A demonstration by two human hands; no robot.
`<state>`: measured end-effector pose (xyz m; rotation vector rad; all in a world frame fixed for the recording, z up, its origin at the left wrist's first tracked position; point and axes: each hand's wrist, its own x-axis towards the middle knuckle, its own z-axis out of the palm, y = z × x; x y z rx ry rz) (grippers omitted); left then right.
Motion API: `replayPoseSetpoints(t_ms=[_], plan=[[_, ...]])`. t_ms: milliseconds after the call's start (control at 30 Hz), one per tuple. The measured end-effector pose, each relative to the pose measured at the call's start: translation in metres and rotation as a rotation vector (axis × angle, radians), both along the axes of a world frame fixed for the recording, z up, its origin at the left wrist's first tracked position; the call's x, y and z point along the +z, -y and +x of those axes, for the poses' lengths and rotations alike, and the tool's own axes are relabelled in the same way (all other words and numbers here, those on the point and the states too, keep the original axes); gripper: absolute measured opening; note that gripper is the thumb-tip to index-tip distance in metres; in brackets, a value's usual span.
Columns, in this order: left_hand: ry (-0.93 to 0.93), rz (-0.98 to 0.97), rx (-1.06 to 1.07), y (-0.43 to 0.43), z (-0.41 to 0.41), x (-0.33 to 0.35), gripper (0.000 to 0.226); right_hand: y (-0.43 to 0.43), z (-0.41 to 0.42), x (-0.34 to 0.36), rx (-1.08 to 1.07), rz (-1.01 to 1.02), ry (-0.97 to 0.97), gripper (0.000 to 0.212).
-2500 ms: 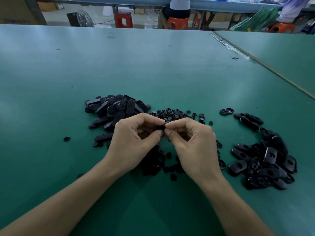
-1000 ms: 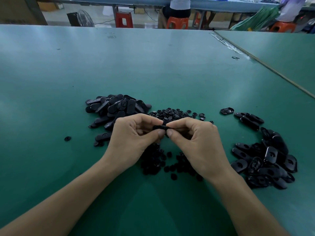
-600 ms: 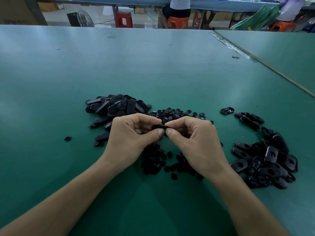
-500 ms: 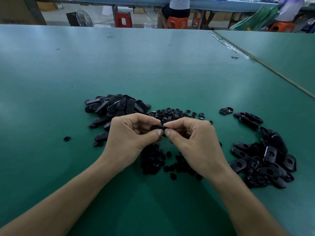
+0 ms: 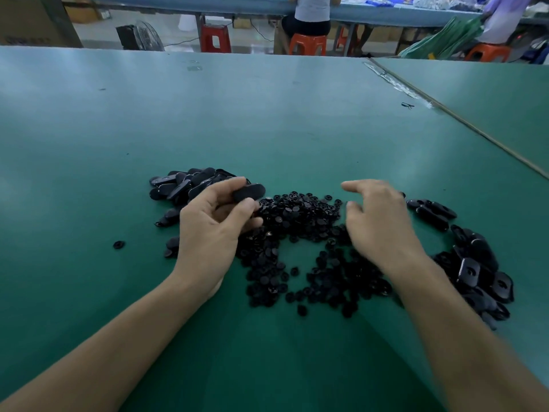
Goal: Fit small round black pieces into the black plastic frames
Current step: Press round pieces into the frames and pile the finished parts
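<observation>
My left hand pinches an oval black plastic frame between thumb and fingers, just right of a heap of similar oval frames. My right hand hovers with loose fingers and holds nothing, above a wide scatter of small round black pieces. A second heap of black frames, several showing a hole in the middle, lies at the right beyond my right wrist.
All lies on a green table. One stray round piece sits to the left. A seam joins a second table at the right. Behind the far edge are red stools and seated people.
My hands were pressed together over one frame. Now they have parted: the left keeps the frame and has moved left toward its heap, the right has let go and swung right.
</observation>
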<state>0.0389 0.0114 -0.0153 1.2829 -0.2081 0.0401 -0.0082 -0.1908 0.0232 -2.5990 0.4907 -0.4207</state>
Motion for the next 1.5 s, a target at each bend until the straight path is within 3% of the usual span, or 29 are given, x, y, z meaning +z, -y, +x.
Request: replayPoseSetpoints(t_ms=[133,233,367,533,733,833,967,1067,1300,1500], plan=[[-0.023,0.027,0.060,-0.001,0.005,-0.003,0.060,0.029,0.012,0.002,-0.165,-0.174,-0.284,0.059],[-0.028,0.062,0.083,-0.002,0.008,-0.006,0.073,0.043,0.014,-0.004,-0.231,-0.260,-0.406,0.048],[-0.041,0.072,0.077,-0.004,0.010,-0.008,0.087,0.045,0.007,-0.015,-0.224,-0.424,-0.266,0.029],[0.068,0.140,0.064,-0.004,0.006,-0.005,0.083,0.045,0.007,-0.012,-0.129,-0.371,-0.137,0.029],[0.194,0.227,-0.005,-0.004,-0.001,-0.001,0.046,0.029,0.006,0.002,-0.041,-0.059,0.197,0.023],[0.175,0.226,-0.063,-0.003,-0.006,0.001,0.026,0.006,0.000,0.007,0.091,0.305,0.292,0.015],[0.166,0.252,-0.150,-0.003,-0.010,0.004,0.028,-0.027,-0.007,0.000,0.222,0.850,0.341,0.016],[0.144,0.244,-0.191,-0.002,-0.012,0.006,0.033,-0.040,-0.010,-0.009,0.253,1.038,0.316,0.013],[0.123,0.217,-0.191,-0.001,-0.012,0.008,0.020,-0.043,-0.015,-0.019,0.316,0.888,0.291,0.012],[0.103,0.197,-0.189,-0.001,-0.011,0.005,0.015,-0.047,-0.020,-0.025,0.273,0.569,0.373,0.011]])
